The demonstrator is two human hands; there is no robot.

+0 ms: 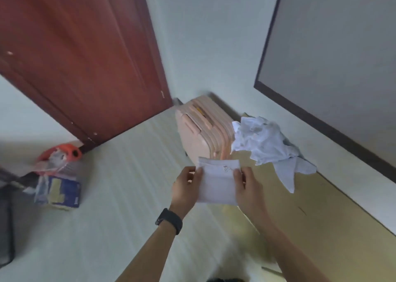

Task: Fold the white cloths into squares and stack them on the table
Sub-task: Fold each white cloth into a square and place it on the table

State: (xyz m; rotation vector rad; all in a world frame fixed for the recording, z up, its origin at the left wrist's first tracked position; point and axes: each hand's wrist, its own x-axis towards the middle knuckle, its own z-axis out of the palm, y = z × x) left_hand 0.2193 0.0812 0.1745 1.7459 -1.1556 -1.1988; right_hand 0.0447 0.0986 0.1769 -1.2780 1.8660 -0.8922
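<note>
I hold a folded white cloth (218, 181) up in front of me, roughly square, with a small label near its top edge. My left hand (186, 188) pinches its left edge, thumb on the front. My right hand (246, 188) pinches the right edge the same way. A crumpled pile of white cloths (265, 143) lies on the tan wooden table (334, 213) to the right, one cloth hanging over the table's edge. The view is blurred by motion.
A pink suitcase (203, 129) stands on the floor next to the table's far end. A red-brown door (81, 56) is at the left. An orange object and a blue-and-yellow packet in plastic (59, 190) lie on the pale floor at the left.
</note>
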